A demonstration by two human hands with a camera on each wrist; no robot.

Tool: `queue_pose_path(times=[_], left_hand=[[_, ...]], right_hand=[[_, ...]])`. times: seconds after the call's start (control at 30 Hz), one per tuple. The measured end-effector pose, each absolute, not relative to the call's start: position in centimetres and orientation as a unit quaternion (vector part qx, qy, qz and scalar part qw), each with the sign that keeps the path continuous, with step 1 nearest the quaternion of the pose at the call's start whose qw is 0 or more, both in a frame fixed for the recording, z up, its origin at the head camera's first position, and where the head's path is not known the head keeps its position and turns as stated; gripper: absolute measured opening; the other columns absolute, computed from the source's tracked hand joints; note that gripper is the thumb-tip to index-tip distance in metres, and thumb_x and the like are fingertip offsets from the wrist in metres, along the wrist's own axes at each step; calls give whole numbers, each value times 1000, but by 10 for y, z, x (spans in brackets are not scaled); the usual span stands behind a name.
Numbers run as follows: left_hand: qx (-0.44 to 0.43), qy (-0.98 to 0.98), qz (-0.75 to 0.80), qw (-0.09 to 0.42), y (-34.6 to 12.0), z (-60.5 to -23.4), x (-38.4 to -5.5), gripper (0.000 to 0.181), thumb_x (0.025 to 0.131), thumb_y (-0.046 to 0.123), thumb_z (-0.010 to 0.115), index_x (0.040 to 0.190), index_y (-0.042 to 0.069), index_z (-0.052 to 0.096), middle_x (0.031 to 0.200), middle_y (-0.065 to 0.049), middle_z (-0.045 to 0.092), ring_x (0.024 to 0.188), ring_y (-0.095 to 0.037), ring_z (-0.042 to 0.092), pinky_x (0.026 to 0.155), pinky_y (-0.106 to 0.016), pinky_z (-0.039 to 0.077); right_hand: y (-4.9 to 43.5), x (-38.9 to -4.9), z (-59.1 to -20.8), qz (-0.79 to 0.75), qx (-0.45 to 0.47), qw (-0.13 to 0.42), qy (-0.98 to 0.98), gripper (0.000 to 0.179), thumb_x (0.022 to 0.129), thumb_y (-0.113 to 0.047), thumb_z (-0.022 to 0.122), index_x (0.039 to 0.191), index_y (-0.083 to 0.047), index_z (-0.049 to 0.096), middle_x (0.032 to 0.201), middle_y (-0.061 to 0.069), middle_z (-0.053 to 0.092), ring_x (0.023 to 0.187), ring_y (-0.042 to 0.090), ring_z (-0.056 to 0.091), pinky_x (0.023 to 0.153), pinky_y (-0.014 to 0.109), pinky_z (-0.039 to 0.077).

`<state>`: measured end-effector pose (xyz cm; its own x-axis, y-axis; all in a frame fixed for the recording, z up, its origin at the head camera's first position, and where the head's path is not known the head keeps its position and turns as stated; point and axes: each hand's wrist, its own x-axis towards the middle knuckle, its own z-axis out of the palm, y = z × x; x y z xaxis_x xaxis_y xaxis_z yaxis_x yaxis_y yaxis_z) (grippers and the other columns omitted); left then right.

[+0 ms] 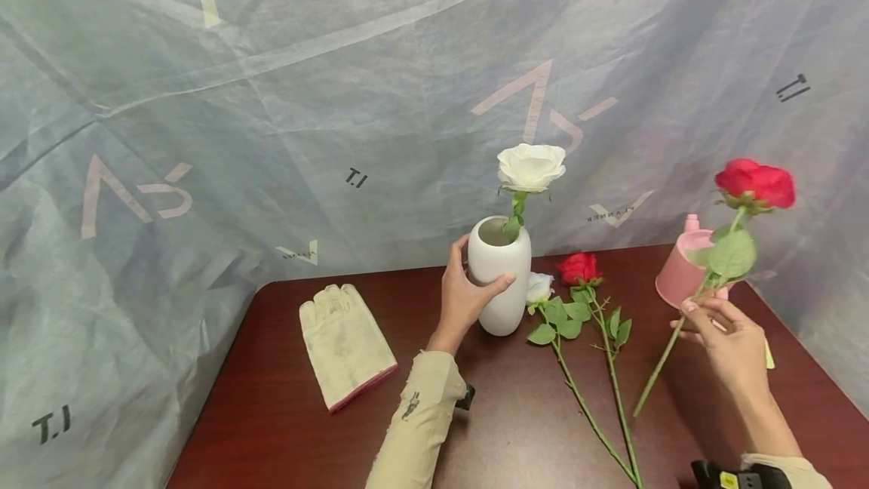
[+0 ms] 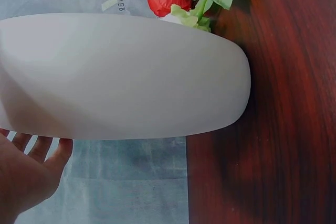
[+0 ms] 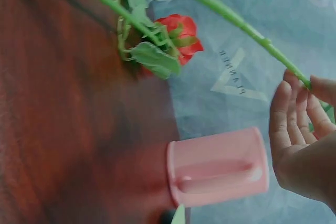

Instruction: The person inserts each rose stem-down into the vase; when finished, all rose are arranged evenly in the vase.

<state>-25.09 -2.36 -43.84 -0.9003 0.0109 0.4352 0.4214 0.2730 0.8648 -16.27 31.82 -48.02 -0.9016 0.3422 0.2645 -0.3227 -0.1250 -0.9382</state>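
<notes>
My left hand (image 1: 465,300) grips the white vase (image 1: 505,264), thumb across its front and fingers round its left side. The vase stands upright on the table with a white rose (image 1: 532,167) in its mouth. At the right, my right hand (image 1: 733,345) pinches the stem of a red rose (image 1: 755,182) between thumb and fingers. That rose is held up, bloom at the top, its stem (image 3: 236,19) slanting down to the left. Between the hands lie another red rose (image 1: 579,269) and a second white rose (image 1: 539,287), blooms toward the back, stems crossing near the front.
A pink watering can (image 1: 675,274) stands at the back right, partly behind the held rose's leaves. Cream work gloves (image 1: 346,345) lie on the left of the dark red-brown table (image 1: 271,413). A grey printed sheet (image 1: 380,96) hangs behind the table.
</notes>
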Motion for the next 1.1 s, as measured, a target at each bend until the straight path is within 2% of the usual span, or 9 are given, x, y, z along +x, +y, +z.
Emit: queue_pose_path(times=[0.23,0.43,0.73,1.1], left_hand=[[-137,-779,-586,175,-22,-438,-251,80,68,36,83,134,29,39,121,9,52,106,-8,52,84,-31,47],[-136,-778,-588,174,-21,-438,-251,81,68,35,83,135,29,39,121,8,52,106,-8,52,84,-31,47],[-134,-779,-587,174,-22,-438,-250,81,67,36,83,135,27,39,121,9,52,105,-6,52,83,-29,47],[-136,-776,-592,171,-23,-438,-251,81,68,37,82,135,28,38,123,8,51,106,-8,52,85,-31,46]], right_hand=[[301,-155,-456,836,5,245,-491,14,85,17,55,91,5,60,77,10,70,65,19,68,53,26,53],[279,-158,-442,876,29,259,-405,15,87,20,48,90,10,58,76,18,67,65,24,67,52,29,53],[239,-168,-410,877,70,314,-357,10,87,16,52,96,14,51,78,25,66,65,28,67,55,34,53],[218,-186,-382,873,59,380,-301,12,82,13,61,92,13,54,75,26,65,63,28,67,53,32,54]])
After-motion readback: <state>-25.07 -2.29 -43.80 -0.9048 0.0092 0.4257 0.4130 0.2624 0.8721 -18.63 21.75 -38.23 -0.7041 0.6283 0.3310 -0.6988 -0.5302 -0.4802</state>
